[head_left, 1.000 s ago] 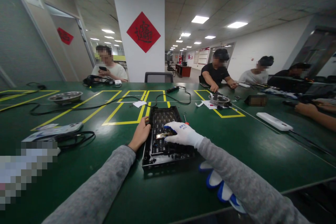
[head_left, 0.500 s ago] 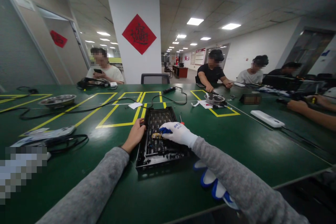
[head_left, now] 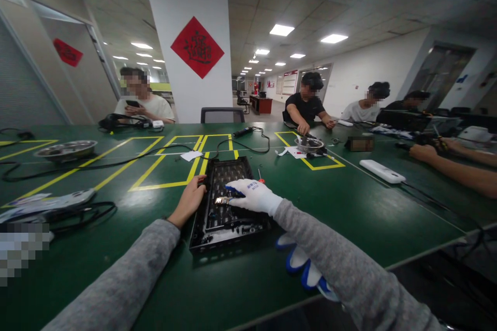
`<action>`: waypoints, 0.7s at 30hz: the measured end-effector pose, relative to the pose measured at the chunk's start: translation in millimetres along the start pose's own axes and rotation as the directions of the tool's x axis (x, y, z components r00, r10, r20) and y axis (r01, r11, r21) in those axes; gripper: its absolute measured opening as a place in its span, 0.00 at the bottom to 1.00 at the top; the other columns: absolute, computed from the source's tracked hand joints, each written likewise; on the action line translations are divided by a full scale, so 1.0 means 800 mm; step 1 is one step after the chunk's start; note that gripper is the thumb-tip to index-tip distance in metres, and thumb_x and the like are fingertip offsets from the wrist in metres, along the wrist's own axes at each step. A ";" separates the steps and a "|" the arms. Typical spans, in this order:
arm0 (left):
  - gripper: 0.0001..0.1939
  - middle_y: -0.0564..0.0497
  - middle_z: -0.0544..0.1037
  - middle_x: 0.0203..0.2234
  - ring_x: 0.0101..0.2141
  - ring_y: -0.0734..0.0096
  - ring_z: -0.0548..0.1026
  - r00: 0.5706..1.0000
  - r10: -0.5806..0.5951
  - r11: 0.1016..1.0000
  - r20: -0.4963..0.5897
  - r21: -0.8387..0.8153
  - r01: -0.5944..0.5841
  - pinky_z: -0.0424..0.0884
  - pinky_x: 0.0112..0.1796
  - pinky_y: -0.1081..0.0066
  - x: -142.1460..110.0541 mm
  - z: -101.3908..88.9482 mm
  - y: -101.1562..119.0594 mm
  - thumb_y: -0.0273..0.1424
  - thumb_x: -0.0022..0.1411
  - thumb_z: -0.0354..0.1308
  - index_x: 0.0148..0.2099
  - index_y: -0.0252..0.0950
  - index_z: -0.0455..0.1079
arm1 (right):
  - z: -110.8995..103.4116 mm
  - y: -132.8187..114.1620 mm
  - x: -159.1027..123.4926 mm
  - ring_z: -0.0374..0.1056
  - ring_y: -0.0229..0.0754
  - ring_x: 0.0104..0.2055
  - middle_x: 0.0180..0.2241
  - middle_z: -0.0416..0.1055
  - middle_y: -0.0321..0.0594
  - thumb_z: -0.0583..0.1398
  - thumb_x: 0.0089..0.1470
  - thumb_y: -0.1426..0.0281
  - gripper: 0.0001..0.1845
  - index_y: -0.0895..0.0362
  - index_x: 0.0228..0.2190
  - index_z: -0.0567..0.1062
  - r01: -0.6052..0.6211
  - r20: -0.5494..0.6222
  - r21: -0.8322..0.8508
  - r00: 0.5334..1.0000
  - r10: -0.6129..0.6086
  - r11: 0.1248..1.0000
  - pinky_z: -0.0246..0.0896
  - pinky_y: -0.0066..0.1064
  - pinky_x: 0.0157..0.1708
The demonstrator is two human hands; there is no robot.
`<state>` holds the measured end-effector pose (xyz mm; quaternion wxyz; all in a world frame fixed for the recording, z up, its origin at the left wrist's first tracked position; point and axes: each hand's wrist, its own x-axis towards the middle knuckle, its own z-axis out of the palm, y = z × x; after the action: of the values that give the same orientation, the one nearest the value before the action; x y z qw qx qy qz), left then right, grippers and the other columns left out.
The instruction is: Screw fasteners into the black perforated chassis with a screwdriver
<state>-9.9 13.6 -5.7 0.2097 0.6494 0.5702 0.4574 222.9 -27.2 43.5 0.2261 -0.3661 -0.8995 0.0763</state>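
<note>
A black plastic housing (head_left: pixel 233 227) with a ribbed, perforated inside lies on the green table. My left hand (head_left: pixel 189 197), bare, has its fingers closed over the housing's left edge. Above the middle of the housing is my right hand (head_left: pixel 254 196), in a white and blue work glove. Between its thumb and fingers is a small gold-coloured piece (head_left: pixel 222 200), perhaps a circuit board; its exact kind is too small to tell. Beyond the right hand, a red-handled screwdriver (head_left: pixel 261 181) lies at the housing's right side.
A spare white and blue glove (head_left: pixel 306 269) lies under my right forearm. A metal bowl (head_left: pixel 66 150) and black cables are at left. Another bowl (head_left: pixel 309 145) stands near a person across the table. A white power strip (head_left: pixel 382 171) lies at right. Other people sit around.
The view has swung slightly right, so everything sits further left. My right hand has turned, and the small piece now shows a paler, shinier side. The left hand keeps its hold.
</note>
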 end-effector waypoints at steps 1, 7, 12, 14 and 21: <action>0.24 0.44 0.69 0.49 0.52 0.58 0.65 1.000 0.001 1.000 0.001 0.005 -0.001 0.60 0.53 0.58 0.001 0.000 -0.001 0.26 0.48 0.47 0.50 0.35 0.64 | -0.001 -0.001 0.000 0.63 0.45 0.52 0.50 0.68 0.40 0.59 0.50 0.56 0.27 0.50 0.51 0.67 0.000 0.001 -0.001 1.000 0.000 1.000 0.58 0.36 0.50; 0.24 0.44 0.69 0.48 0.51 0.58 0.66 1.000 0.003 1.000 0.013 0.024 -0.004 0.60 0.53 0.59 0.002 -0.001 -0.005 0.27 0.49 0.47 0.50 0.35 0.63 | -0.003 -0.004 0.000 0.62 0.45 0.52 0.50 0.67 0.42 0.57 0.51 0.55 0.28 0.52 0.52 0.65 0.009 0.025 -0.073 1.000 -0.007 0.997 0.57 0.36 0.50; 0.25 0.41 0.68 0.49 0.51 0.57 0.66 1.000 -0.001 1.000 0.009 0.031 0.001 0.62 0.52 0.59 0.002 0.000 -0.007 0.27 0.49 0.46 0.52 0.31 0.61 | -0.004 -0.007 0.000 0.63 0.46 0.51 0.49 0.67 0.46 0.57 0.52 0.57 0.28 0.55 0.53 0.64 0.064 0.053 -0.183 0.997 -0.055 0.981 0.57 0.38 0.49; 0.25 0.41 0.69 0.48 0.50 0.57 0.66 1.000 0.001 0.999 0.010 0.035 -0.002 0.62 0.52 0.58 0.003 0.000 -0.008 0.27 0.49 0.46 0.52 0.31 0.61 | -0.004 -0.007 0.000 0.64 0.46 0.51 0.49 0.67 0.46 0.56 0.53 0.57 0.28 0.56 0.53 0.64 0.073 0.046 -0.196 0.997 -0.065 0.978 0.57 0.37 0.49; 0.24 0.43 0.69 0.48 0.51 0.58 0.65 0.999 0.041 0.998 0.005 0.052 -0.042 0.59 0.54 0.59 0.005 0.000 -0.010 0.26 0.48 0.47 0.50 0.32 0.64 | -0.004 -0.008 0.002 0.66 0.42 0.48 0.45 0.71 0.42 0.55 0.56 0.59 0.19 0.55 0.46 0.70 0.096 0.050 -0.128 0.995 -0.090 0.987 0.58 0.32 0.46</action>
<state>-14.4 19.5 -10.6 0.1843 0.6673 0.5679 0.4453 219.5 -30.7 48.7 0.1852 -0.3360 -0.9233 0.0150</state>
